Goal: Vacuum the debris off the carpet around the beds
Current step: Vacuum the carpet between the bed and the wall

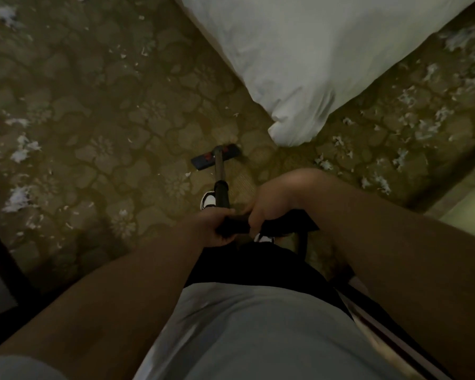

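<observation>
Just short of the bed's near corner, the vacuum's floor head [215,158] lies flat on the patterned carpet [99,111], and its wand [219,176] runs back toward the person. Both hands hold the wand's dark near end close together. The left hand [217,229] wraps round it, and the right hand [261,212] curls over it just beside. This two-handed hold probably serves to push and steer.

White scraps of debris [19,152] lie thick at the left and again on the strip right of the bed [299,64]. Around the floor head only a few flecks show. The overhanging white bedding bounds the floor head on its far right, so the open room lies to the left. A dark furniture edge [0,256] closes the near left, and a white shoe [206,200] stands just beside the wand.
</observation>
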The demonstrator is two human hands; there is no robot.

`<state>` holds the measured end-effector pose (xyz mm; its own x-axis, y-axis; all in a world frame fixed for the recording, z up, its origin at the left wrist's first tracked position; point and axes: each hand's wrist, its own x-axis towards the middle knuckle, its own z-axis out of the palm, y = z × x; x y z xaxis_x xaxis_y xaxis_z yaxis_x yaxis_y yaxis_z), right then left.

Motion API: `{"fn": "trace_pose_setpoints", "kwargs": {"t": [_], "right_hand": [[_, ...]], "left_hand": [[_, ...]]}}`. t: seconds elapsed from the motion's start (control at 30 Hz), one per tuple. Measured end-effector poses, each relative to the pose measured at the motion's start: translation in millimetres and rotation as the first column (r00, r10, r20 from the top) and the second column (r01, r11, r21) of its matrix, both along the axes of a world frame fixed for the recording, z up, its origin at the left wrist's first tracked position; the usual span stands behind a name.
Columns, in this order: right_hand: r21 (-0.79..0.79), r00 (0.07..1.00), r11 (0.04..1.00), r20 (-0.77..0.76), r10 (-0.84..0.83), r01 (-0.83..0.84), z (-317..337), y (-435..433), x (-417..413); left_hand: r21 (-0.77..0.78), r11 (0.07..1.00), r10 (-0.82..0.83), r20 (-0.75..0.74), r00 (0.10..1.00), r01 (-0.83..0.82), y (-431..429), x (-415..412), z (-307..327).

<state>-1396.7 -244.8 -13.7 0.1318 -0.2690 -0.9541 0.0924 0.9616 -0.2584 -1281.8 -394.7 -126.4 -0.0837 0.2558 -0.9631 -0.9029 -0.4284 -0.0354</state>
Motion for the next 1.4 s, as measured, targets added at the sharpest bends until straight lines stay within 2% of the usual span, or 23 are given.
{"fn": "trace_pose_setpoints", "kwargs": {"t": [0.13,0.3,0.5,0.6,0.7,0.77,0.83,0.97,1.07,1.17,1.27,1.33,1.4], "right_hand": [[-0.017,0.996,0.997,0.043,-0.074,0.075,3.8,25.7,9.8],[-0.035,0.961,0.961,0.044,-0.272,0.273,17.4,53.2,10.4],[-0.045,0.872,0.876,0.134,-0.47,0.48,12.5,68.3,8.9],[-0.044,0.779,0.789,0.203,-0.593,0.613,13.6,65.5,5.2],[-0.067,0.632,0.641,0.27,-0.726,0.765,15.8,59.1,-0.1],[-0.083,0.558,0.566,0.334,-0.759,0.82,15.7,51.5,-2.9],[-0.08,0.524,0.534,0.355,-0.774,0.842,15.7,42.8,-8.1],[-0.024,0.536,0.559,0.321,-0.781,0.829,28.2,24.7,-25.6],[0.073,0.555,0.585,0.238,-0.797,0.808,45.6,4.4,-41.2],[0.06,0.693,0.703,0.132,-0.709,0.708,62.5,-30.1,-61.0],[-0.02,0.801,0.803,-0.063,-0.595,0.595,61.7,-63.9,-78.7],[-0.046,0.779,0.786,-0.108,-0.618,0.617,57.1,-75.6,-79.9],[-0.023,0.717,0.719,-0.057,-0.695,0.695,52.7,-77.9,-74.7]], "left_hand": [[-0.096,0.994,-0.056,-0.014,0.998,0.055,13.4,2.8,7.9],[-0.23,0.96,-0.166,-0.003,0.986,0.161,22.7,-5.2,23.2],[-0.314,0.929,-0.203,0.002,0.979,0.194,12.3,-33.4,39.7],[-0.375,0.9,-0.234,0.011,0.972,0.221,1.5,-55.9,43.9],[-0.436,0.882,-0.211,-0.031,0.977,0.176,-11.4,-89.7,52.2],[-0.459,0.87,-0.22,-0.038,0.975,0.178,-19.9,-113.8,57.8],[-0.461,0.857,-0.266,-0.012,0.964,0.231,-26.6,-132.1,64.5],[-0.443,0.821,-0.373,0.062,0.926,0.36,-39.9,-149.1,71.7],[-0.436,0.812,-0.396,0.077,0.915,0.388,-50.6,-161.0,74.2],[-0.448,0.784,-0.442,0.082,0.893,0.429,-66.6,-175.9,75.2],[-0.464,0.762,-0.473,0.078,0.878,0.451,-79.5,-190.7,77.4],[-0.482,0.744,-0.501,0.059,0.864,0.464,-85.1,-200.4,79.1],[-0.512,0.709,-0.55,0.028,0.835,0.485,-86.5,-209.7,82.3]]}}
